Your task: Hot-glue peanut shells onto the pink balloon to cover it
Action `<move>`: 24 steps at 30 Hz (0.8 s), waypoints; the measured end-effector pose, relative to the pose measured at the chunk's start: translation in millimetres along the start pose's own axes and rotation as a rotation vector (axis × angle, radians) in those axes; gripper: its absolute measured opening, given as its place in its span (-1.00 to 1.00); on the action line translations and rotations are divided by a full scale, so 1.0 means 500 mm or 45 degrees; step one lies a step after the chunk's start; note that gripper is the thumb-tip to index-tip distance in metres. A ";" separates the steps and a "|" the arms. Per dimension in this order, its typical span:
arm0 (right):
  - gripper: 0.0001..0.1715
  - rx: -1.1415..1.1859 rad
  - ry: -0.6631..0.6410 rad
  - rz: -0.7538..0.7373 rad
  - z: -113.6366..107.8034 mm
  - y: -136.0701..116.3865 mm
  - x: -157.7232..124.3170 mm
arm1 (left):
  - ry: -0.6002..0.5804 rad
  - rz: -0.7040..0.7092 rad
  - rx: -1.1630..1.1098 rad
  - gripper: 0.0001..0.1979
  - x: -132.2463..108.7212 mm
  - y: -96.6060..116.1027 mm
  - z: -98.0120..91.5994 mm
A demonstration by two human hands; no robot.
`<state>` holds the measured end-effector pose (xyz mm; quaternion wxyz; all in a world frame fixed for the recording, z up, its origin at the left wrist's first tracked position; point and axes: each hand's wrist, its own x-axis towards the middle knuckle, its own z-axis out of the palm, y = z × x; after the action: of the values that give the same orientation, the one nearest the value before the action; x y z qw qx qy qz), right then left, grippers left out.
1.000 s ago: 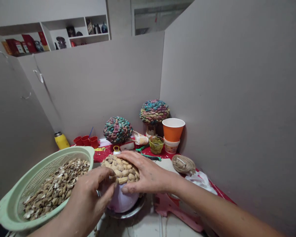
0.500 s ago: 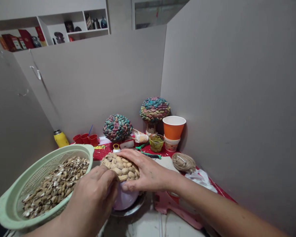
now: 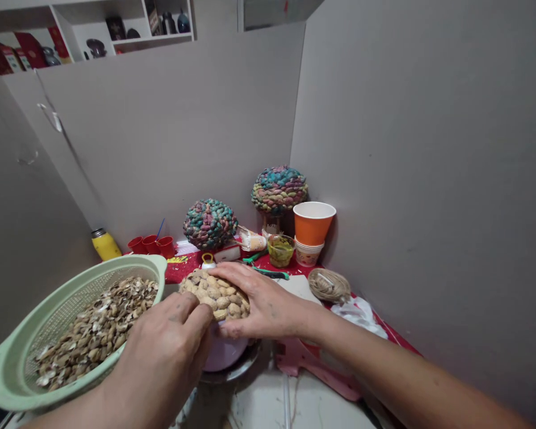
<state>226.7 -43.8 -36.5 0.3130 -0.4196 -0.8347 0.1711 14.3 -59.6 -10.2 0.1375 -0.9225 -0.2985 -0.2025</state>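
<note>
Though nr shell dome (image 3: 214, 295): colander (image 3: 93, 271), cup (image 3: 314, 223).

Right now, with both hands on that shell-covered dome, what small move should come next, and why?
Probably press with the left hand at the lower edge of the shell-covered dome, where the bare lavender surface shows below, while the right hand steadies its top. Whether a shell is pinched there, I cannot tell.

- You can read no word, number or brand anywhere in this view.
- The red boxes (image 3: 24, 53) on the shelf carry pale labels, but the print is too small for you to make out.
- The yellow strip (image 3: 177, 260) on the red cloth shows marks, too blurred to read.
</note>
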 end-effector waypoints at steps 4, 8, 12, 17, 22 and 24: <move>0.02 0.022 -0.001 0.006 0.000 0.000 -0.002 | 0.043 0.035 0.016 -0.83 -0.002 0.000 0.003; 0.03 0.023 -0.005 0.015 0.000 0.001 -0.003 | 0.116 0.064 -0.056 -0.86 -0.009 -0.006 0.007; 0.04 0.024 -0.009 0.029 0.001 0.002 -0.006 | 0.140 0.048 -0.180 -0.84 -0.018 -0.012 0.006; 0.04 0.046 -0.002 0.014 0.002 0.002 -0.008 | 0.311 0.005 -0.401 -0.77 -0.030 -0.020 -0.002; 0.06 0.042 0.001 0.009 0.002 0.004 -0.007 | 0.408 -0.325 -0.561 -0.88 -0.038 -0.018 0.018; 0.05 0.043 0.006 -0.001 0.003 0.004 -0.007 | 0.352 -0.418 -0.684 -0.90 -0.037 -0.013 0.033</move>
<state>228.6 -45.3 -40.2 0.3222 -0.4144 -0.8310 0.1842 1.4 -57.4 -32.2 -0.1058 -0.8293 -0.3574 -0.4163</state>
